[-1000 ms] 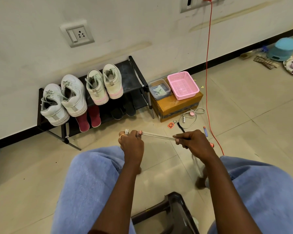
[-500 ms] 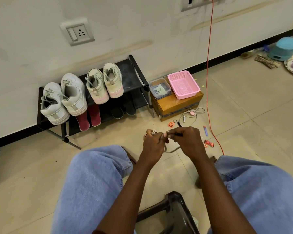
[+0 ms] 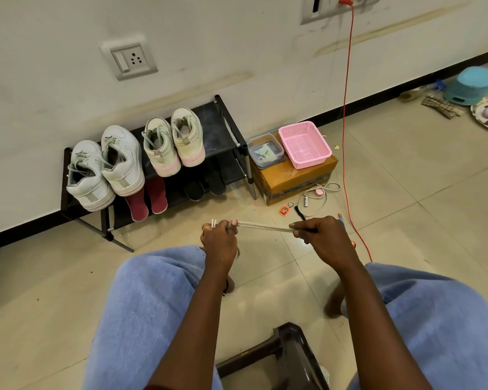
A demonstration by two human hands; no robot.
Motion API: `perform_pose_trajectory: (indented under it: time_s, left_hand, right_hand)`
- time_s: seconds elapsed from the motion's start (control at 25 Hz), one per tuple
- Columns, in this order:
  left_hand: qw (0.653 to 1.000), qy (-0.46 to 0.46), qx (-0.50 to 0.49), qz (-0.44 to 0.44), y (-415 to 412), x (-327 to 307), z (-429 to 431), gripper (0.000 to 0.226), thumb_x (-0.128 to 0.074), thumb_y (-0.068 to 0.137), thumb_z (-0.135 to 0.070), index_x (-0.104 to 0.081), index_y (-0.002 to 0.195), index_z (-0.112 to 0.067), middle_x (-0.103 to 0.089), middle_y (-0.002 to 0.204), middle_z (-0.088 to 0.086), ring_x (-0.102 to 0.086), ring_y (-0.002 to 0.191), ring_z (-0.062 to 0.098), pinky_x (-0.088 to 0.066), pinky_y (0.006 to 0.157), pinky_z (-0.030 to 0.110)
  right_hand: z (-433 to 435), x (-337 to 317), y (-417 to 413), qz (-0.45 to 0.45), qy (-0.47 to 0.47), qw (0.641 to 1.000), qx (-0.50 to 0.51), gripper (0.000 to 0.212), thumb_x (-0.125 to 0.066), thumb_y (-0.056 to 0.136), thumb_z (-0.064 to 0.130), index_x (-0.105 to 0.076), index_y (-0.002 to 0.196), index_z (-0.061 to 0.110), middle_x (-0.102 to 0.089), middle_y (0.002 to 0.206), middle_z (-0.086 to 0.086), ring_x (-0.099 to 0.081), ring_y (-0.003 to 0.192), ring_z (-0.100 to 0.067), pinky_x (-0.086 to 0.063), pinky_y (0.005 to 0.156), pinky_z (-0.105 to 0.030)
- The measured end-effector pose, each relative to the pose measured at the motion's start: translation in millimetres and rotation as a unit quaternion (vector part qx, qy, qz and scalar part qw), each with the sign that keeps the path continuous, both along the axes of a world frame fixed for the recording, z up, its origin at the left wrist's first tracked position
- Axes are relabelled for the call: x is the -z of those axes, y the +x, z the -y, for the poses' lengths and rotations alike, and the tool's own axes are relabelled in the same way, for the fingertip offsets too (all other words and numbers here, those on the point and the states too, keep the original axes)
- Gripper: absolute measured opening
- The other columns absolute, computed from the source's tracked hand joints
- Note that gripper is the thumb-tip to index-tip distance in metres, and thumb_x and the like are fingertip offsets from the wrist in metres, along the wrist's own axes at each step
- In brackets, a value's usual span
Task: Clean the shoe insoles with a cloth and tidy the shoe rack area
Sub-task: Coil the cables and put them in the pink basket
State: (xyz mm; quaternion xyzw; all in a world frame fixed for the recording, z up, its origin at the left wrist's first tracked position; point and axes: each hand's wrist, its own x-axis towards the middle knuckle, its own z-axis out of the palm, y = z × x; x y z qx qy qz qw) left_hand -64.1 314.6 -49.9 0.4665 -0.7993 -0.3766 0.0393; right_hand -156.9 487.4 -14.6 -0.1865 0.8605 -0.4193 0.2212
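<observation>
White cord, a doubled shoelace (image 3: 265,227), is stretched taut between both hands in front of the knees. The left hand (image 3: 219,243) pinches the two tipped ends between thumb and fingers. The right hand (image 3: 326,242) pinches the folded end, with a thin dark item also under its fingers; its identity is unclear.

Two dark red insoles (image 3: 137,205) lie on the lower shelf of the black shoe rack (image 3: 226,128), far left, just below the white shoes (image 3: 121,164). Both hands are well apart from them. No cloth is in view.

Assessment: the step in hand is tidying, namely folding the loose lace, not wiping. The next move calls for folding it shorter without losing the ends, then stowing it, possibly in the pink basket (image 3: 296,128) on the cardboard box (image 3: 293,178) right of the rack. A key tag (image 3: 284,211) and a grey cord (image 3: 321,192) lie on the floor near the box.
</observation>
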Motion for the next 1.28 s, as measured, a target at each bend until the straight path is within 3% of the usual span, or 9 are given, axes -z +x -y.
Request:
perform_pose_trajectory:
  time_s: [0.08, 0.2, 0.32, 0.48, 0.64, 0.84, 1.04, 1.16, 1.28]
  left_hand:
    - [0.999, -0.012, 0.038, 0.015, -0.5, -1.0, -2.5, 0.034, -0.039, 0.1, -0.031, -0.061, 0.119, -0.013, -0.049, 0.128, 0.015, -0.041, 0.113, 0.023, -0.032, 0.084, 0.027]
    - [0.989, 0.02, 0.146, -0.016, -6.0, -6.7, -16.9, 0.039, -0.04, 0.099, -0.036, -0.05, 0.135, -0.025, -0.039, 0.131, 0.016, -0.037, 0.124, 0.029, -0.035, 0.099, 0.034]
    - [0.971, 0.084, 0.219, -0.051, -8.2, -9.2, -39.5, 0.038, -0.034, 0.1, -0.036, -0.063, 0.116, -0.016, -0.038, 0.113, 0.009, -0.04, 0.117, 0.027, -0.036, 0.091, 0.029]
    - [0.975, 0.062, 0.208, -0.041, -10.2, -1.4, -40.2, 0.036, -0.035, 0.101, -0.029, -0.063, 0.096, -0.007, -0.042, 0.113, 0.014, -0.043, 0.111, 0.028, -0.033, 0.08, 0.026]
    - [0.989, 0.021, 0.144, -0.033, -7.9, 2.4, -22.4, 0.034, -0.038, 0.101, -0.027, -0.063, 0.099, -0.006, -0.045, 0.117, 0.019, -0.044, 0.106, 0.03, -0.033, 0.079, 0.026]
    - [0.995, -0.012, 0.096, -0.011, -2.2, 6.3, -7.1, 0.033, -0.037, 0.101, -0.026, -0.064, 0.106, -0.007, -0.048, 0.121, 0.021, -0.044, 0.108, 0.029, -0.028, 0.078, 0.024]
    - [0.977, 0.075, 0.196, -0.042, -5.9, -3.7, -23.6, 0.036, -0.035, 0.1, -0.034, -0.052, 0.131, -0.026, -0.037, 0.13, 0.015, -0.032, 0.125, 0.026, -0.03, 0.093, 0.029]
    - [0.964, 0.077, 0.255, -0.024, -8.2, -4.4, -42.5, 0.037, -0.031, 0.101, -0.035, -0.06, 0.117, -0.02, -0.039, 0.123, 0.014, -0.036, 0.121, 0.028, -0.034, 0.094, 0.032]
    - [0.966, 0.09, 0.242, -0.023, -8.5, -2.3, -46.8, 0.035, -0.031, 0.102, -0.032, -0.059, 0.102, -0.011, -0.04, 0.12, 0.014, -0.036, 0.12, 0.023, -0.031, 0.085, 0.026]
  right_hand:
    - [4.1, 1.4, 1.7, -0.046, 0.002, 0.999, 0.005, 0.02, -0.065, 0.083, 0.007, -0.071, 0.102, 0.006, -0.072, 0.087, -0.009, -0.057, 0.075, -0.011, -0.037, 0.063, 0.0]
    - [12.5, 1.7, 6.9, -0.102, -0.011, 0.995, -0.008, 0.018, -0.067, 0.081, 0.005, -0.072, 0.098, 0.006, -0.073, 0.094, -0.009, -0.06, 0.08, -0.008, -0.037, 0.067, 0.003]
    - [18.7, 1.1, 13.4, -0.121, -0.021, 0.992, -0.04, 0.015, -0.067, 0.08, 0.003, -0.074, 0.094, 0.006, -0.073, 0.091, -0.009, -0.06, 0.076, -0.004, -0.037, 0.068, 0.005]
    - [16.5, -0.1, 13.2, -0.051, -0.021, 0.998, -0.029, 0.022, -0.067, 0.081, 0.007, -0.07, 0.103, 0.004, -0.072, 0.086, -0.009, -0.055, 0.058, 0.004, -0.037, 0.061, 0.003]
    - [4.8, 1.8, 3.2, 0.01, 0.006, 1.0, -0.029, 0.027, -0.065, 0.084, 0.01, -0.066, 0.11, 0.006, -0.057, 0.063, 0.013, -0.05, 0.061, -0.001, -0.036, 0.056, 0.001]
    - [-6.2, 2.4, -4.1, -0.013, 0.026, 0.999, -0.019, 0.024, -0.062, 0.086, 0.01, -0.067, 0.108, 0.005, -0.071, 0.099, -0.01, -0.054, 0.078, -0.004, -0.03, 0.065, 0.009]
    - [4.0, 2.2, -1.0, -0.066, 0.035, 0.996, -0.044, 0.021, -0.063, 0.085, 0.01, -0.07, 0.105, 0.007, -0.071, 0.099, -0.008, -0.051, 0.067, 0.003, -0.036, 0.061, 0.002]
    - [11.2, 3.1, 4.6, -0.074, 0.028, 0.995, -0.061, 0.018, -0.065, 0.084, 0.011, -0.072, 0.101, 0.01, -0.072, 0.095, -0.006, -0.054, 0.071, -0.001, -0.036, 0.063, -0.002]
    - [11.5, 3.2, 6.5, -0.025, 0.017, 0.999, -0.041, 0.022, -0.066, 0.084, 0.012, -0.07, 0.105, 0.01, -0.071, 0.088, -0.004, -0.057, 0.065, 0.0, -0.041, 0.062, -0.004]
